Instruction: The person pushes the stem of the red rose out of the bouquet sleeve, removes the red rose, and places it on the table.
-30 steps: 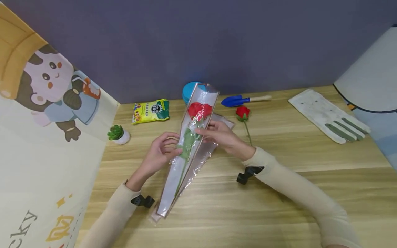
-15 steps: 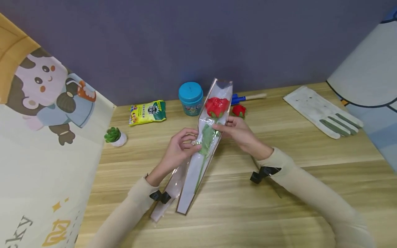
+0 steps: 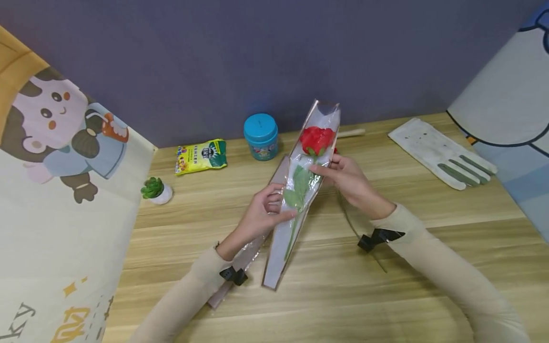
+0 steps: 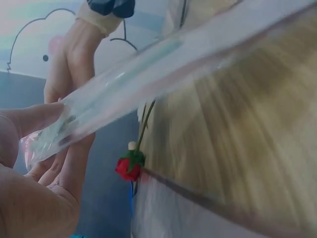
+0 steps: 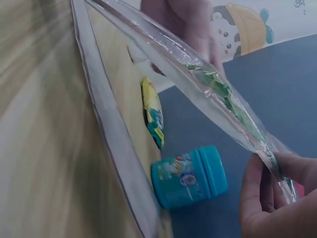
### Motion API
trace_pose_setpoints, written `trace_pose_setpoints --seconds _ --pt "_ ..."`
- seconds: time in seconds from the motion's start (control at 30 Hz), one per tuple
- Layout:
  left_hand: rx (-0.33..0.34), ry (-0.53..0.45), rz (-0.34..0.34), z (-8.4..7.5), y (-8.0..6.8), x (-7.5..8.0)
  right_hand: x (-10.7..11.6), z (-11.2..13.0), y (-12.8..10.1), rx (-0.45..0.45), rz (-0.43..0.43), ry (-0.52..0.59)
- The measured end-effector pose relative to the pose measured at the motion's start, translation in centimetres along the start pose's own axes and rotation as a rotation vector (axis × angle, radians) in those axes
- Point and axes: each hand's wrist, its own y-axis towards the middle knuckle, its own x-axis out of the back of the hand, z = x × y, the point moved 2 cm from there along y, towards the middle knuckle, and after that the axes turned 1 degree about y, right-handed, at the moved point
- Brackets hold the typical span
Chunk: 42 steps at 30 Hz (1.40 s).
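Note:
A red rose [image 3: 317,139] with green leaves lies inside a long clear-fronted flower sleeve [image 3: 276,252] with a white back. My left hand [image 3: 263,209] pinches the sleeve's left edge near the leaves, thumb in front. With thumb and fingers, my right hand [image 3: 352,182] grips its right edge just under the bloom. In the right wrist view the sleeve [image 5: 198,101] is held up above the table. Another sleeve [image 3: 250,250] lies flat beneath and to the left. A loose rose [image 4: 130,167] shows in the left wrist view; the right hand mostly hides its bloom in the head view.
A blue-lidded jar [image 3: 261,137] stands at the back, with a yellow-green packet [image 3: 200,156] to its left. A small potted succulent [image 3: 157,190] sits at the left edge. At right lies a white work glove [image 3: 442,152]; a trowel handle [image 3: 351,133] pokes out behind the sleeve.
Both hands have carried the wrapped rose to the right, off the other sleeve. The jar is now uncovered, while the trowel's blade and the loose bloom have become covered.

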Motion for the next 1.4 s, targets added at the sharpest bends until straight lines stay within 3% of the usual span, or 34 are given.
trace_pose_setpoints --seconds 0.33,0.6,0.9,1.13,1.4 --pt "0.042 -0.024 0.029 0.4 -0.6 -1.4 2.4 3.3 -0.2 0.055 -0.027 0.128" --pt "0.024 0.005 0.028 0.5 -0.8 -2.1 4.0 5.6 -0.3 0.127 -0.08 0.232" --pt "0.03 0.011 -0.005 0.3 -0.7 -2.1 4.8 6.4 0.0 0.174 -0.101 0.212" --pt "0.03 -0.048 0.041 -0.1 -0.7 -2.8 4.8 6.4 -0.1 0.171 -0.096 0.158" --pt "0.014 -0.047 0.089 -0.1 -0.6 -3.1 4.7 6.5 -0.3 0.198 -0.073 0.142"
